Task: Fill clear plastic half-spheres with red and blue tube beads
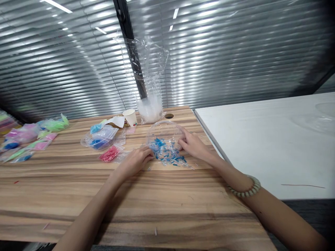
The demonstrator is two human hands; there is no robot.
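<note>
A clear round plastic bowl (164,126) is tipped toward me on the wooden table, with blue and clear small tube pieces (167,151) in it and spilled out in front of its rim. My right hand (192,142) grips the bowl's right side, its fingers curled at the rim. At the left edge of the bowl and the pieces is my left hand (138,158), fingers bent together; whatever lies between its fingertips is too small to make out. A bag of red pieces (109,154) lies just left of my left hand.
Behind the bowl stand a bag of stacked clear cups (150,108) and a paper cup (130,117). Another clear container (101,137) holds blue bags. Colourful bags (28,136) lie far left. A white table (261,146) adjoins on the right, with blinds behind.
</note>
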